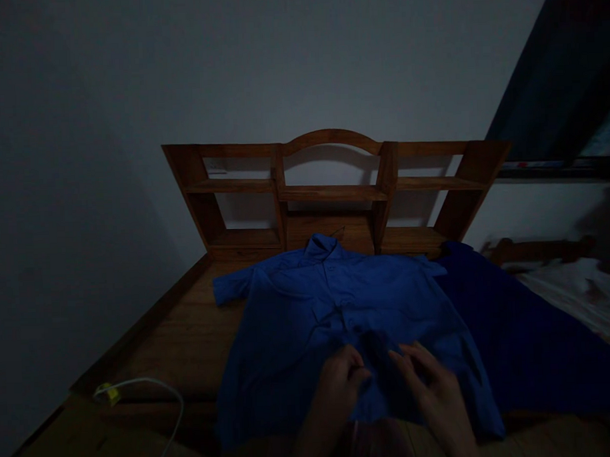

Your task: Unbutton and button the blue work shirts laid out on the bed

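A blue short-sleeved shirt (283, 329) lies spread out with its collar at the far end and its buttoned front facing up. My left hand (340, 380) is over the lower front, fingers curled in a pinch at the front edge. To its right, my right hand (433, 387) pinches the other side of the front opening between thumb and fingers. A dark fold of cloth shows between the two hands. Dim light and blur hide the fine detail at the fingertips, and no button can be made out there.
The shirt rests on a wooden surface (189, 339) backed by a wooden shelf unit (334, 194) against the wall. Dark blue cloth (519, 341) lies at the right. A pale cable (178, 396) with a yellow tag (111, 394) curves at the front left.
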Available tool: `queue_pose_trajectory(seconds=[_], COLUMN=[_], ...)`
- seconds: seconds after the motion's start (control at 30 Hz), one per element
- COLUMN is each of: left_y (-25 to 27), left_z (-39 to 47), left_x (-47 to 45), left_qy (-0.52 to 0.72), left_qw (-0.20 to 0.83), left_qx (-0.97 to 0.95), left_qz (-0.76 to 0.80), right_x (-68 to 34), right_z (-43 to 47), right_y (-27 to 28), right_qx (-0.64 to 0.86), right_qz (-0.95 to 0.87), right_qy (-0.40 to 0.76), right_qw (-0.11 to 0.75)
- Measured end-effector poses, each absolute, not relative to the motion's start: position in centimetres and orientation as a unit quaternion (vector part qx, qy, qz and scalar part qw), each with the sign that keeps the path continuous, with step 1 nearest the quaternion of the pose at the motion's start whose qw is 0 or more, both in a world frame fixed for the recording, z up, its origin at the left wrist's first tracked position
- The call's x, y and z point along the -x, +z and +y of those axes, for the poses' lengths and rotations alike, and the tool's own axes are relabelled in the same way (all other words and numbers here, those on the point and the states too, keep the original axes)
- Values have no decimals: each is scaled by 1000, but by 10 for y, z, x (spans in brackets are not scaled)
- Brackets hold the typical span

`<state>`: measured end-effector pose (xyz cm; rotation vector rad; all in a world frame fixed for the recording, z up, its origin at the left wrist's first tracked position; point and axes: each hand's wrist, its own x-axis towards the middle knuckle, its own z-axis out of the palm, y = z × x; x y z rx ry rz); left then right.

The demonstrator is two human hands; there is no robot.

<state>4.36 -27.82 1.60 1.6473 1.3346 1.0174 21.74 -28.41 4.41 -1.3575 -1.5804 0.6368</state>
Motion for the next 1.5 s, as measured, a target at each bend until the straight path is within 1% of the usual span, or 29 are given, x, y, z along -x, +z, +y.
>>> queue_pose_trajectory(seconds=[0.1, 0.2, 0.3, 0.43, 0.53, 0.73, 0.9, 1.03, 1.3, 1.5], left_y=[15, 10, 9, 7, 2, -7, -6, 4, 17, 17], left_z=[-288, -291, -292, -291, -289, -287, -296, -307, -314, -315], left_x=[-41, -41, -40, -37, -35, -34, -36, -38, -48, -51], left_qy=[405, 414, 419, 440, 448, 471, 479, 478, 483, 514], left_qw=[426, 434, 436, 469, 479, 516, 487, 457, 429, 460], left_qx=[-624, -616, -612, -598, -580, -542, -557, -574, -529, -508], left_qz=[514, 511, 509, 478, 484, 467, 471, 483, 550, 516], right_x=[-212, -207, -204, -202, -200, -197, -198, -199, -199, -197], right_z=[-294, -300, -302, -302, -303, -300, -294, -292, -297, -298], right_y=[35, 26, 24, 30, 35, 36, 34, 35, 27, 25], right_qx=[499, 440, 434, 451, 455, 456, 470, 486, 467, 467], right_qz=[-736, -815, -836, -825, -817, -778, -766, -757, -772, -777], right_qy=[215, 182, 159, 161, 173, 264, 293, 305, 305, 297], right_qw=[404, 329, 295, 300, 308, 341, 327, 313, 304, 300])
